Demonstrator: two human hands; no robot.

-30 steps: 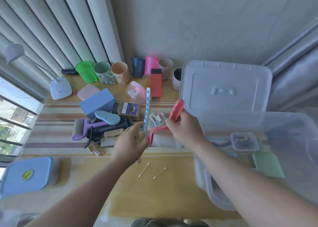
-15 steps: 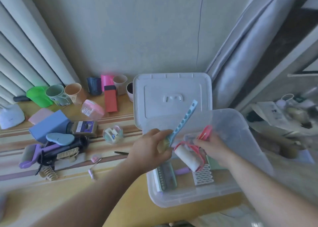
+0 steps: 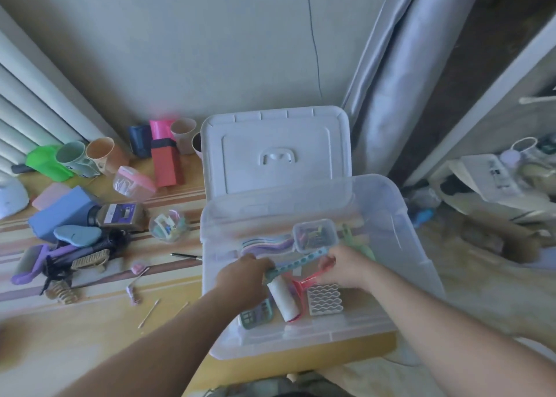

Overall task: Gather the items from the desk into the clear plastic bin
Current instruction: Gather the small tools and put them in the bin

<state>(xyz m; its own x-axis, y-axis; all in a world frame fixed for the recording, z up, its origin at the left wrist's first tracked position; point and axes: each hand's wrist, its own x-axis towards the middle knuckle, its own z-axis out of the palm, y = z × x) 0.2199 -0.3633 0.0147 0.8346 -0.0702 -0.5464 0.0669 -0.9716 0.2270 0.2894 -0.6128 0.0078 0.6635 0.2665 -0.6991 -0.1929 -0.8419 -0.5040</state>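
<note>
Hands are both inside the clear bin (image 3: 391, 216), low over its floor. Left hand (image 3: 243, 276) is closed on the brush end of a blue holed strip (image 3: 301, 261), which runs out toward 2 o'clock. Right hand (image 3: 343, 267) is closed on the red handle of the lint roller (image 3: 284, 298); the white roll lies toward 7 o'clock from that hand, close to or on the bin floor, can't tell which.

Risks, as I judge them:
- Strip crosses over the roller handle, so letting go of both together may tangle them or tip the strip up against the small lidded box (image 3: 314, 235) at 12 o'clock.
- Sticky roll could grab the wavy white pad (image 3: 325, 301) just beside it, or the green grid piece (image 3: 255, 317) on its other side.
- Bin sits at the desk's (image 3: 90, 336) right edge, near side overhanging slightly; a hard push down could rock it.

Plenty left on the desk from 9 to 11 o'clock: cups (image 3: 102, 155), red box (image 3: 165, 164), blue box (image 3: 60, 210), cotton swabs (image 3: 149, 312).
</note>
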